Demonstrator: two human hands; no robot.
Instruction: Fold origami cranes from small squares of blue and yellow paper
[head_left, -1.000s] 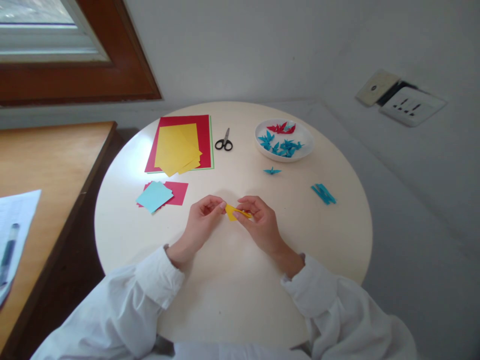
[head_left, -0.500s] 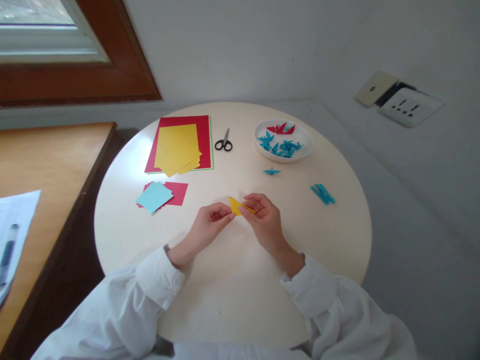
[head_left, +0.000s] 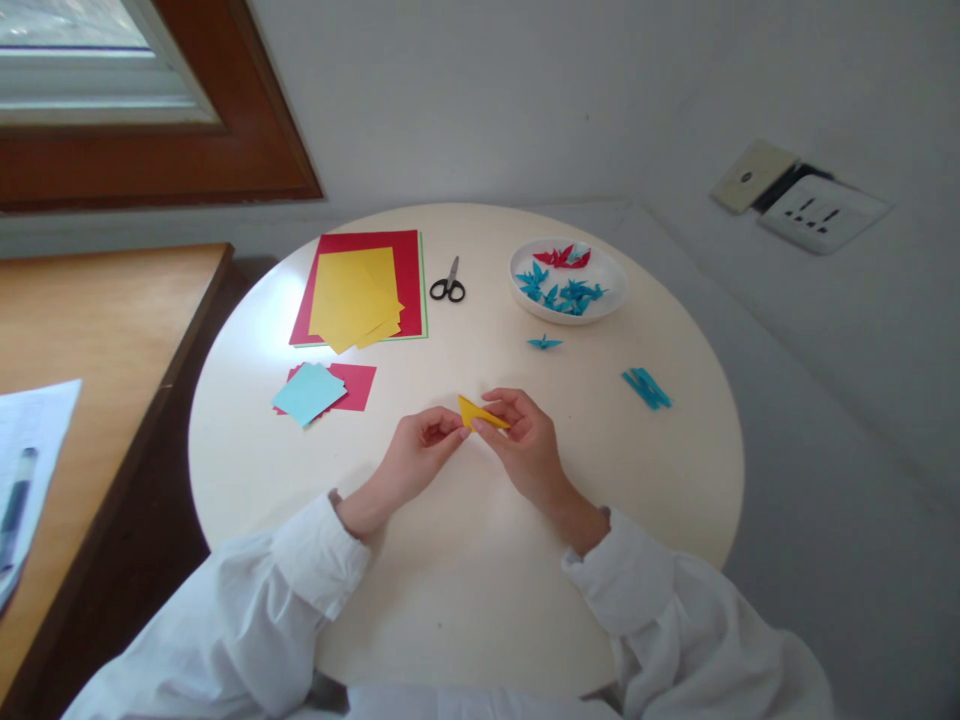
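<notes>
A small folded yellow paper (head_left: 480, 412), roughly triangular, is held above the near middle of the round table. My left hand (head_left: 420, 445) pinches its lower left corner between thumb and fingers. My right hand (head_left: 529, 440) grips it from the right, the thumb pressed on its lower edge and the fingers behind. Its lower edge is partly hidden by my thumbs. Beyond my right hand lies a single blue paper crane (head_left: 544, 342).
A white dish (head_left: 568, 320) of red and blue cranes stands at the back right, blue paper strips (head_left: 646, 388) nearer. Scissors (head_left: 448, 287) lie beside yellow sheets (head_left: 352, 295) on a red sheet (head_left: 409, 290). Light blue squares (head_left: 309, 394) overlap pink ones (head_left: 358, 388) at left.
My right thumb has slid left along the paper's lower edge, close to my left thumb. The right hand has shifted slightly left; my left hand stays almost still.
</notes>
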